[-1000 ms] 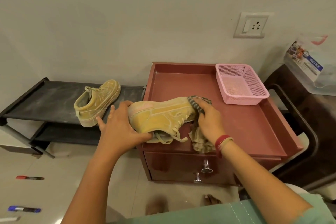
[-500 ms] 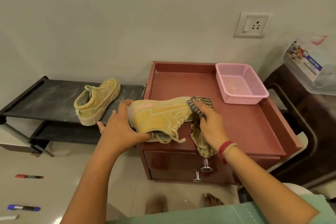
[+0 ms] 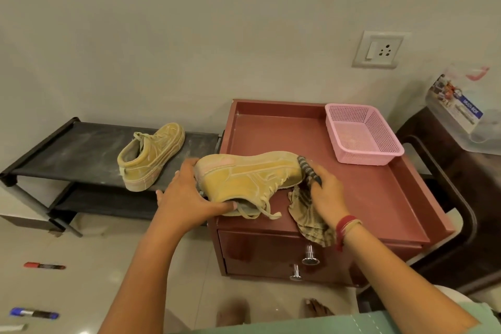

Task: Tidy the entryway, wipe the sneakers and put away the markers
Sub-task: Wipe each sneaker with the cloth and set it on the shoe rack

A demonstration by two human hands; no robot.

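Note:
A tan sneaker (image 3: 249, 179) lies on its side at the front left of the red cabinet top (image 3: 360, 198). My left hand (image 3: 187, 198) grips its heel, thumb at the shoe's opening. My right hand (image 3: 325, 192) holds a striped cloth (image 3: 309, 214) against the sneaker's toe; the cloth hangs over the cabinet's front edge. The second tan sneaker (image 3: 151, 157) stands on the black shoe rack (image 3: 67, 152) to the left. A red marker (image 3: 44, 266) and a blue marker (image 3: 34, 313) lie on the floor at the lower left.
A pink mesh basket (image 3: 363, 138) sits at the cabinet's back right corner. Two drawer knobs (image 3: 309, 255) stick out of the cabinet front. A dark chair (image 3: 447, 198) and a plastic box (image 3: 466, 111) stand to the right. My bare feet are below on the tiled floor.
My right hand with the cloth slid slightly down along the sneaker's toe. The left hand kept its hold on the heel.

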